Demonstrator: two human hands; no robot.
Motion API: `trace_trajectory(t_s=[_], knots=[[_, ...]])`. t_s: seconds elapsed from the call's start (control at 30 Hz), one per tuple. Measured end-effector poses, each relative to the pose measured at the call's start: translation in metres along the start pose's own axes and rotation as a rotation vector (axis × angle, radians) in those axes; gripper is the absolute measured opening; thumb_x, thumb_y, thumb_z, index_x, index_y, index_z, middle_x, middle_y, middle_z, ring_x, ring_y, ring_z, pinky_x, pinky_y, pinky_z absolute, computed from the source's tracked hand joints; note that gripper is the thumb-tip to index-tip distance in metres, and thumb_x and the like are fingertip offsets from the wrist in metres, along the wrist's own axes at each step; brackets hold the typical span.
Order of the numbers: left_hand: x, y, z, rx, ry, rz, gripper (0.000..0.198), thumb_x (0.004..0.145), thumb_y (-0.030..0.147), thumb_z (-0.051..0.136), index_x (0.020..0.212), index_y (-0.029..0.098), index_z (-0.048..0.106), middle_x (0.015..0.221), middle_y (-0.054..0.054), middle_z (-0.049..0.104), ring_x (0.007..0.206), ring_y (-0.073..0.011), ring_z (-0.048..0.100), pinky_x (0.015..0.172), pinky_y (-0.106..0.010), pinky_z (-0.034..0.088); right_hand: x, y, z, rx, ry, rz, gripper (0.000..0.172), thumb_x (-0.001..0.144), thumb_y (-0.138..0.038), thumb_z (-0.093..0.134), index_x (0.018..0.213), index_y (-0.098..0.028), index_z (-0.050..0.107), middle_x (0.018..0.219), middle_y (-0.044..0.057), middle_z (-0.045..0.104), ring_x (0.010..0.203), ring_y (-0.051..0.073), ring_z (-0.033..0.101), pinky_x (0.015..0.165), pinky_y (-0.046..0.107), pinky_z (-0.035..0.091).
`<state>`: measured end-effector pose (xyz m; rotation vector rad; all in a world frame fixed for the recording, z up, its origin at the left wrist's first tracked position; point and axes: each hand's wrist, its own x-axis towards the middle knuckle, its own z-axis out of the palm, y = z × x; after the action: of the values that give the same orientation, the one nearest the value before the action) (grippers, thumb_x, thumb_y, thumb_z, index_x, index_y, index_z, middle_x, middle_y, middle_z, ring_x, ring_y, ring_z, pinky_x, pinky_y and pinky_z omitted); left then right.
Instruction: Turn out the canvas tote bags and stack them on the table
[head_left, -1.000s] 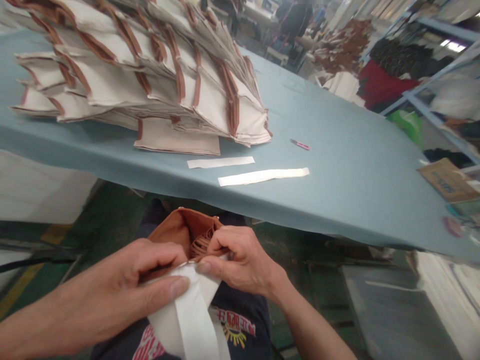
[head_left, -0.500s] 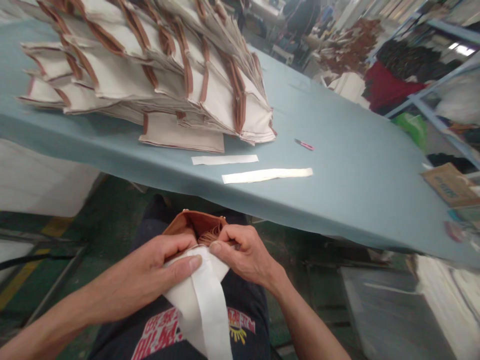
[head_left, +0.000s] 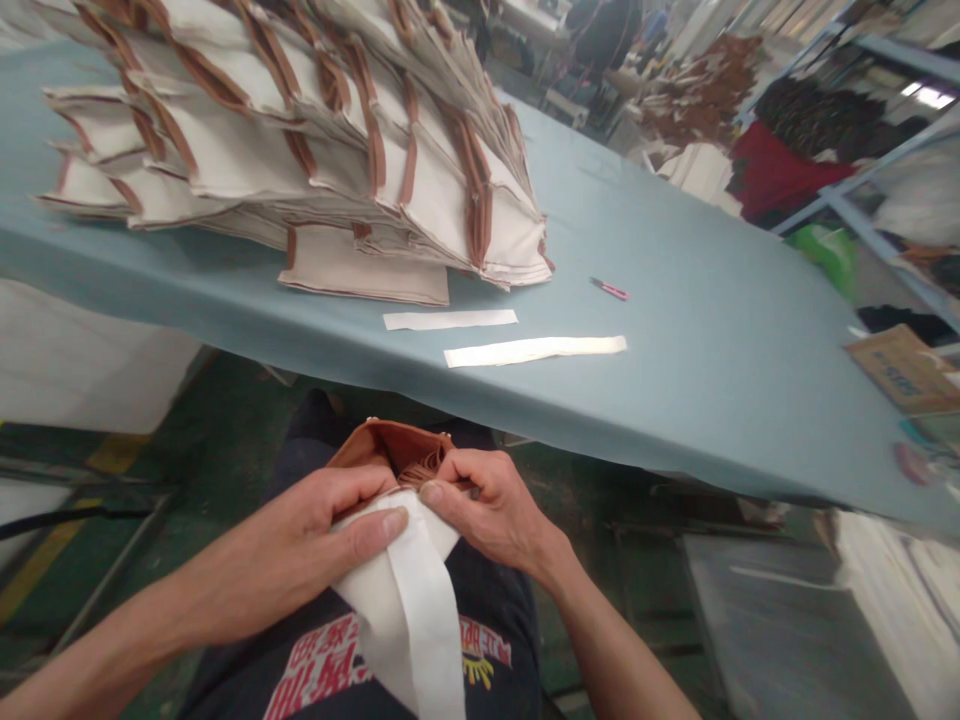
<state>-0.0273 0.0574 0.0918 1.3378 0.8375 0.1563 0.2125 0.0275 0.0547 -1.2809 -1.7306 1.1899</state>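
Note:
In my lap lies a cream cloth bag (head_left: 409,610) with a rust-brown lining (head_left: 375,448) showing at its open mouth. My left hand (head_left: 315,555) pinches the bag's cream edge, thumb pressed on top. My right hand (head_left: 487,505) grips the same rim from the other side, fingers curled by the brown straps inside. Both hands meet at the opening, below the table's front edge.
A blue-grey table (head_left: 697,350) carries a tall stack of cream bags with brown straps (head_left: 300,150), two white strips (head_left: 534,350) and a small pink tool (head_left: 609,290). A cardboard box (head_left: 896,368) sits at right. Shelves with fabric stand beyond.
Since a second ago the view has shifted slightly and my hands have drawn closer together on the bag's mouth, with my left thumb sliding right along the cream edge.

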Motion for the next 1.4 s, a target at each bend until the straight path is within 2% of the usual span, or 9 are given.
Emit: trace_trajectory(t_s=[0.53, 0.83, 0.97, 1.1, 1.27, 1.4], knots=[[0.000, 0.007, 0.003, -0.029, 0.019, 0.023, 0.055, 0.103, 0.072, 0.061, 0.085, 0.020, 0.062, 0.077, 0.005, 0.054, 0.065, -0.0129, 0.046, 0.054, -0.021, 0.038, -0.002, 0.002, 0.000, 0.020, -0.001, 0.022, 0.047, 0.103, -0.053, 0.068, 0.069, -0.021, 0.057, 0.064, -0.004, 0.055, 0.060, 0.011, 0.046, 0.060, 0.026, 0.033], [0.007, -0.010, 0.001, -0.062, 0.055, 0.015, 0.064, 0.099, 0.081, 0.063, 0.084, 0.020, 0.063, 0.076, 0.005, 0.050, 0.064, -0.0124, 0.043, 0.053, -0.021, 0.036, 0.000, 0.004, 0.000, 0.011, 0.004, 0.100, 0.044, 0.099, -0.051, 0.067, 0.069, -0.021, 0.057, 0.064, -0.004, 0.053, 0.060, 0.012, 0.042, 0.059, 0.026, 0.031], [0.016, -0.020, -0.002, -0.108, 0.083, 0.013, 0.070, 0.091, 0.089, 0.067, 0.078, 0.022, 0.055, 0.071, 0.007, 0.045, 0.060, -0.0113, 0.038, 0.048, -0.020, 0.029, -0.001, 0.010, 0.002, -0.022, 0.002, 0.160, 0.044, 0.099, -0.052, 0.065, 0.069, -0.022, 0.056, 0.064, -0.004, 0.053, 0.061, 0.012, 0.042, 0.059, 0.027, 0.030], [0.020, -0.025, -0.002, -0.112, 0.117, 0.003, 0.069, 0.091, 0.089, 0.067, 0.076, 0.022, 0.053, 0.069, 0.007, 0.044, 0.060, -0.0112, 0.037, 0.047, -0.020, 0.027, -0.001, 0.012, 0.001, -0.035, 0.002, 0.183, 0.044, 0.099, -0.052, 0.064, 0.069, -0.022, 0.054, 0.065, -0.004, 0.053, 0.061, 0.012, 0.042, 0.060, 0.027, 0.030], [0.019, -0.020, -0.002, -0.098, 0.126, 0.007, 0.066, 0.090, 0.085, 0.069, 0.075, 0.023, 0.053, 0.068, 0.006, 0.045, 0.058, -0.0117, 0.037, 0.047, -0.021, 0.027, 0.000, 0.010, 0.002, -0.024, -0.002, 0.179, 0.044, 0.099, -0.052, 0.064, 0.069, -0.022, 0.054, 0.064, -0.004, 0.052, 0.061, 0.012, 0.043, 0.059, 0.027, 0.029], [0.013, -0.013, -0.002, -0.065, 0.117, 0.024, 0.063, 0.094, 0.082, 0.066, 0.075, 0.023, 0.052, 0.069, 0.007, 0.044, 0.059, -0.0118, 0.037, 0.048, -0.021, 0.029, 0.000, 0.009, 0.001, -0.016, 0.007, 0.121, 0.044, 0.100, -0.050, 0.066, 0.069, -0.022, 0.055, 0.064, -0.005, 0.052, 0.060, 0.012, 0.042, 0.059, 0.027, 0.030]])
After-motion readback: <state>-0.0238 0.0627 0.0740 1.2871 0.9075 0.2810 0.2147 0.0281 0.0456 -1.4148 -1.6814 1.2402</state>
